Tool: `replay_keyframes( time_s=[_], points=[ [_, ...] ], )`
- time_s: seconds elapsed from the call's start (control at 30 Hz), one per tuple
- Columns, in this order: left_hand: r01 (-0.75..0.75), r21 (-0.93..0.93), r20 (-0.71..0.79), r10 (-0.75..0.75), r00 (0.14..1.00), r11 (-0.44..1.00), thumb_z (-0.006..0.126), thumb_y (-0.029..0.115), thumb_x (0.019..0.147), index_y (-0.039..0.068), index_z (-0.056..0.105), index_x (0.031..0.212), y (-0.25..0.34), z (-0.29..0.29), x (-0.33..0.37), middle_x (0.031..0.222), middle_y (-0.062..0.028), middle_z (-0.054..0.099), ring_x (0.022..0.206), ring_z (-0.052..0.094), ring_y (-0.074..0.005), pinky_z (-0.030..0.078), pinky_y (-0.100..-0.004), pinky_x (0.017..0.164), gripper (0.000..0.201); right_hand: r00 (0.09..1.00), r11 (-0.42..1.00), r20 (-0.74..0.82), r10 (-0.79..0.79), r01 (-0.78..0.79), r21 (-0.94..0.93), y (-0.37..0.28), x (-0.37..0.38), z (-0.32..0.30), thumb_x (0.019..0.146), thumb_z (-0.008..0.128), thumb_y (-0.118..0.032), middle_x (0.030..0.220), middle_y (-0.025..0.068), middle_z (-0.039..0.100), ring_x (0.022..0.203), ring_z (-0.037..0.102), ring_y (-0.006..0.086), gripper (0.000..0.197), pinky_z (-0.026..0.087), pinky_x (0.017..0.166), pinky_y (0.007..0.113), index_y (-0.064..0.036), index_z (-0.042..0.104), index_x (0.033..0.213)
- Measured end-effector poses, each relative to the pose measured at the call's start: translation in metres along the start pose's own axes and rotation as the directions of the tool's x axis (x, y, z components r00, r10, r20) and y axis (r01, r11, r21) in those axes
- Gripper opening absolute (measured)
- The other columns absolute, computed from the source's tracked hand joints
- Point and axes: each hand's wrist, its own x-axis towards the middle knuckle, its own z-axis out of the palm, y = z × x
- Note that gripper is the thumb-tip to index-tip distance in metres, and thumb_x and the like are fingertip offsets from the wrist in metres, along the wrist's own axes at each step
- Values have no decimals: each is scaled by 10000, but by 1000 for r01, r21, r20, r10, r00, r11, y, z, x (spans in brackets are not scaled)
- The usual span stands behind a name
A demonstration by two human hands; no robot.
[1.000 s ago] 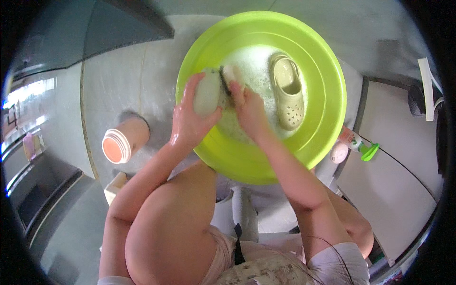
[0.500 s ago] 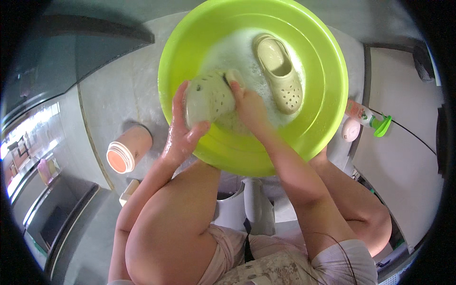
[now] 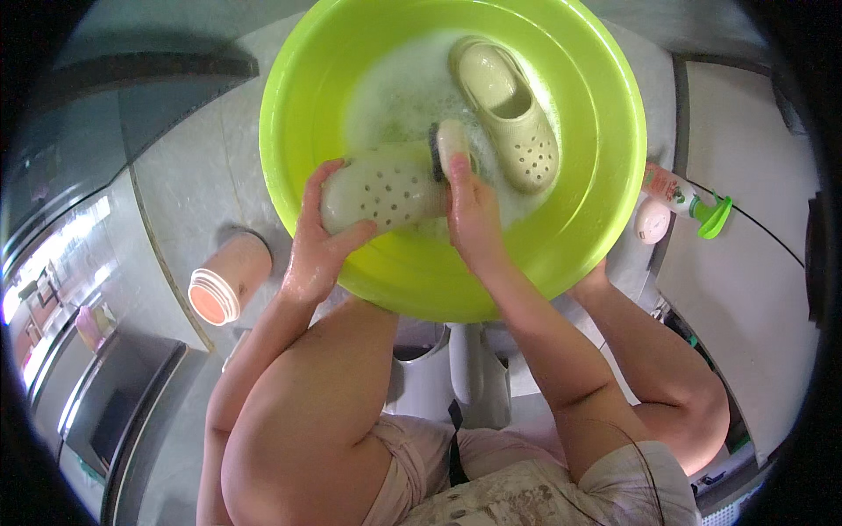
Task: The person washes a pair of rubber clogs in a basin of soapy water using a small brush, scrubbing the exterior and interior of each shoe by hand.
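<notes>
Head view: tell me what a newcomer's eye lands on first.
A big lime-green basin of soapy water fills the upper middle. Over it the left hand grips a cream perforated clog while the right hand presses a scrub brush against it. A second clog lies in the suds.

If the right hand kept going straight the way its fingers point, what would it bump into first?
The right hand points up the picture, pressing a scrub brush against the held clog. Beyond that, probably soapy water; depth is unclear.

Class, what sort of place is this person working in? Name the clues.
Probably a home washing area or bathroom floor: a green basin of soapy water, a cleaner bottle and a tiled floor.
</notes>
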Motion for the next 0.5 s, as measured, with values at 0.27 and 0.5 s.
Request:
replay_keyframes(
  time_s=[0.27, 0.5],
  points=[
    [-265, 363, -232, 363, 903, 893, 609, -55, 688, 62, 349, 1329, 26, -32, -13, 1243, -120, 447, 1150, 454, -218, 373, -350, 986, 701, 987, 980, -109, 115, -95, 174, 12, 23, -10, 898, 501, -535, 510, -23, 391, 422, 367, 70, 521, 308, 408, 244, -103, 446, 612],
    [-305, 549, -270, 510, 816, 778, 604, -47, 668, 46, 332, 1351, 36, -52, -21, 1255, -104, 429, 1172, 426, -209, 355, -337, 994, 741, 993, 629, -9, -118, 68, -775, 42, 100, 3, 806, 680, -309, 937, 221, 621, 941, 597, 366, 540, 485, 791, 419, 30, 480, 1176]
  ],
)
